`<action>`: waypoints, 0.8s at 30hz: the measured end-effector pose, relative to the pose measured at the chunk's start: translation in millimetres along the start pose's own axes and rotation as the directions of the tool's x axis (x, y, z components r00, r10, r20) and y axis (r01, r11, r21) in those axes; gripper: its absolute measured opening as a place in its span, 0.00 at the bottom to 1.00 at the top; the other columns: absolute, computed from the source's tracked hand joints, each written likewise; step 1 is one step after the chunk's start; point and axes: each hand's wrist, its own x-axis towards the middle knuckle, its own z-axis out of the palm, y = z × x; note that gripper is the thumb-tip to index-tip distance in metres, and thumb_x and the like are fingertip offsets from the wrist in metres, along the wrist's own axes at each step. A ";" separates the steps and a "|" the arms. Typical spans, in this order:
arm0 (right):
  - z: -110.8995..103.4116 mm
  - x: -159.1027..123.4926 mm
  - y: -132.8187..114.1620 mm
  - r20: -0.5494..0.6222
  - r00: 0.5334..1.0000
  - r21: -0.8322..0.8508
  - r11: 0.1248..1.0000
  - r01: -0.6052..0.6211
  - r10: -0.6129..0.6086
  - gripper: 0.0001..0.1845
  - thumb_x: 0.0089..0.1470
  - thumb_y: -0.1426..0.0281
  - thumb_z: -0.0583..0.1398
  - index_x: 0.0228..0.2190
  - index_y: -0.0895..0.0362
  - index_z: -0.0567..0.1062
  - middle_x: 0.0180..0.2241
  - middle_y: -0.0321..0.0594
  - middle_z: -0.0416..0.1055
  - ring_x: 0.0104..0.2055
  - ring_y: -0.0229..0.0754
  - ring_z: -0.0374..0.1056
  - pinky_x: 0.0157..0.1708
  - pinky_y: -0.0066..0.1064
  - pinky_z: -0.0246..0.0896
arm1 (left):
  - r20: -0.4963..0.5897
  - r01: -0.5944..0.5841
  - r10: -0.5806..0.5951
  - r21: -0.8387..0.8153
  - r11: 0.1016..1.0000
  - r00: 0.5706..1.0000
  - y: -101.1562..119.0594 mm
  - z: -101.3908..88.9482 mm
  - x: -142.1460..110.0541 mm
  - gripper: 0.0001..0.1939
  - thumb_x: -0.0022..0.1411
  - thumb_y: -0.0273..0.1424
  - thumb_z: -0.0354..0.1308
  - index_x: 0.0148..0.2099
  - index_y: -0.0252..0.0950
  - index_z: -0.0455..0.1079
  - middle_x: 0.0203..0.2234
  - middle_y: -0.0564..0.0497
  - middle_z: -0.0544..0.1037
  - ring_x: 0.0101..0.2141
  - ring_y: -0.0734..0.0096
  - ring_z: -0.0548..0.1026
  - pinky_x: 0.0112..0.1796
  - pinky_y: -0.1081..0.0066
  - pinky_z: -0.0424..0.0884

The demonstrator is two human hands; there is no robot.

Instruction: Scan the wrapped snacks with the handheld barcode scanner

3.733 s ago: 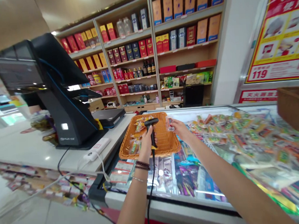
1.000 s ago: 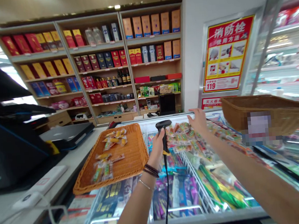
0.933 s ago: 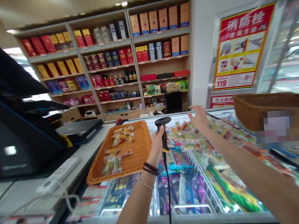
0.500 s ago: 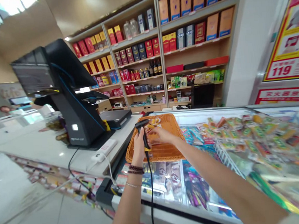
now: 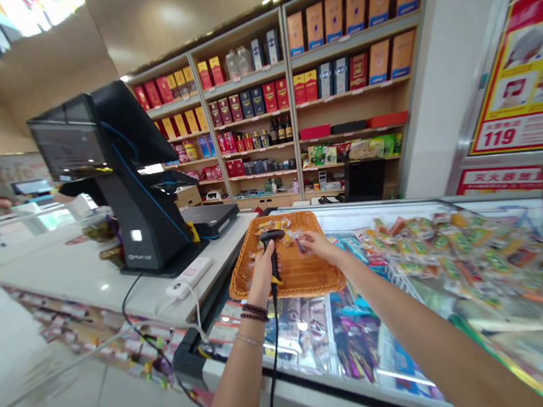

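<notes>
My left hand (image 5: 261,277) is wrapped round the grip of a black corded barcode scanner (image 5: 272,251), whose head points over an orange wicker tray (image 5: 305,278). My right hand (image 5: 316,247) hovers above the tray's far part, fingers pinched on a small snack packet (image 5: 299,244). Several small wrapped snacks (image 5: 268,227) lie at the far end of the tray. The tray rests on the glass lid of a chest freezer (image 5: 357,341).
A black checkout terminal (image 5: 124,184) stands on the white counter (image 5: 70,276) to the left, with a white device (image 5: 188,277) beside it. A heap of loose snack packets (image 5: 444,246) covers the freezer lid on the right. Shelves of boxed goods (image 5: 291,89) fill the back wall.
My right hand came back from the snack heap on the right to the tray, now holding a small packet. The view swung left. My left hand kept its hold on the scanner.
</notes>
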 end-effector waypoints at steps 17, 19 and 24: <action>-140.0 -87.1 1.1 -0.380 0.919 0.252 0.968 -0.001 0.099 0.21 0.47 0.64 0.77 0.40 0.48 0.78 0.31 0.32 0.78 0.34 0.43 0.77 0.43 0.42 0.82 | 0.410 0.050 -0.001 -0.107 0.993 0.912 -20.0 130.5 -53.2 0.39 0.42 0.63 0.81 0.37 0.37 0.70 0.23 0.57 0.72 0.18 0.79 0.66 0.18 0.75 0.58; -145.2 -87.1 5.7 -0.394 0.917 0.205 0.979 0.024 0.060 0.22 0.46 0.60 0.77 0.41 0.48 0.77 0.32 0.33 0.78 0.34 0.44 0.77 0.43 0.43 0.81 | 0.419 0.056 -0.011 -0.094 0.994 0.908 -21.9 135.5 -56.3 0.39 0.44 0.63 0.81 0.37 0.37 0.71 0.23 0.58 0.71 0.18 0.79 0.66 0.18 0.75 0.58; -149.4 -83.7 11.0 -0.394 0.918 0.053 0.997 0.062 -0.036 0.25 0.47 0.51 0.76 0.43 0.48 0.78 0.32 0.33 0.77 0.35 0.45 0.76 0.43 0.45 0.80 | 0.442 0.061 -0.027 -0.065 0.996 0.897 -25.3 140.1 -58.9 0.37 0.48 0.62 0.80 0.37 0.38 0.70 0.23 0.57 0.72 0.18 0.79 0.66 0.18 0.75 0.57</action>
